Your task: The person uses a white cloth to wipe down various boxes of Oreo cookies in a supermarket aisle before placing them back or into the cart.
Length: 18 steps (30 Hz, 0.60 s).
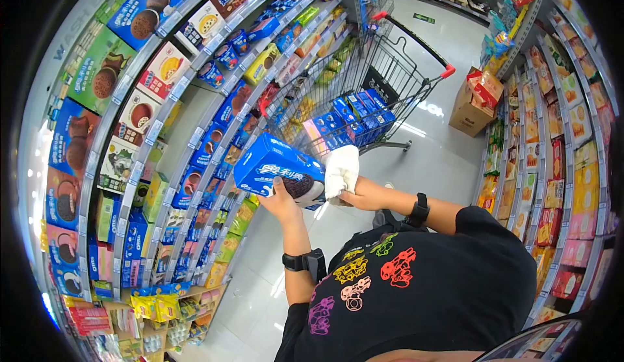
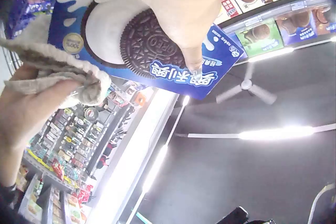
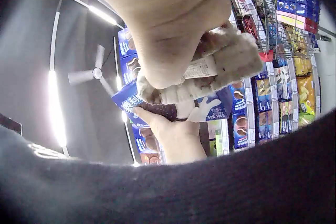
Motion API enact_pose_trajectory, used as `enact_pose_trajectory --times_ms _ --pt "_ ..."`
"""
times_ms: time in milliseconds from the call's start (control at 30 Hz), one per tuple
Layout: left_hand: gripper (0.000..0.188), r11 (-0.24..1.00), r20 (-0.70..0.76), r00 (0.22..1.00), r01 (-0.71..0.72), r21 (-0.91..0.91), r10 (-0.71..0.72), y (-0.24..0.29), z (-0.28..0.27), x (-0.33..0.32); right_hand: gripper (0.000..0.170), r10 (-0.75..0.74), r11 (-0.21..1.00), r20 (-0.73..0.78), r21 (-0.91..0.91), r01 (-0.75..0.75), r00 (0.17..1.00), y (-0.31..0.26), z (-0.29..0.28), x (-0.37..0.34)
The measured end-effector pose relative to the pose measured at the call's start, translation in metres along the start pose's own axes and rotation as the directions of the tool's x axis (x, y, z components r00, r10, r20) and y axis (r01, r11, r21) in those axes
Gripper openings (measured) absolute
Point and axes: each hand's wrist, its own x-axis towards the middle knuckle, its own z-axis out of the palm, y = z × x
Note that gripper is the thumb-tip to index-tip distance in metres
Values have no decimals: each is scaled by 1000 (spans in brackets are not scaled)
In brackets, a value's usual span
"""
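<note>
A blue cookie box with a large dark cookie printed on its front is held up by the left hand, whose thumb lies across the front. In the left wrist view that thumb presses on the box near the printed lettering. The right hand grips a folded whitish cloth against the box's right end. Greyish patches mark the cloth in the left wrist view. From the right wrist, the cloth covers part of the box, and the right fingers are partly hidden.
Beyond the hands stands a wire shopping cart with several blue boxes and a pink one in it. Packed snack shelves rise on the left, more shelves on the right. A cardboard carton sits on the floor.
</note>
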Motion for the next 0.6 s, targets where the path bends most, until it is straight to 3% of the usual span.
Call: enact_pose_trajectory --times_ms 33,67,133,167,267,300,400,433,533,600 --pt "68 1000 10 1000 -3 17 3 -6 2 4 32 9 1000 18 27 -10 1000 8 -7 3" --pt "68 1000 23 1000 15 21 -15 -10 9 6 30 145 973 84 167 -157 986 15 -17 6" --pt "67 998 54 997 52 30 -53 -19 27 11 28 367 804 263 393 -447 892 20 -45 12" --pt "67 994 99 989 110 21 -111 -28 35 15 38 298 813 269 430 -391 916 50 -49 12" --pt "67 955 252 924 297 -2 -287 -63 65 22 47 482 313 337 796 -518 809 74 -77 19" --pt "67 932 313 886 362 -11 -341 -72 82 21 54 400 248 363 841 -481 841 75 -91 23" --pt "68 898 416 804 434 80 -425 -96 139 9 53 321 20 527 827 -562 787 110 -132 24" --pt "71 902 476 773 413 126 -420 -107 152 6 50 351 31 542 808 -588 763 116 -145 23" --pt "82 884 610 648 406 231 -457 -138 187 5 49 262 123 573 779 -615 777 131 -179 23" --pt "85 865 668 572 441 240 -476 -152 210 7 48 273 96 542 806 -583 795 142 -201 22"
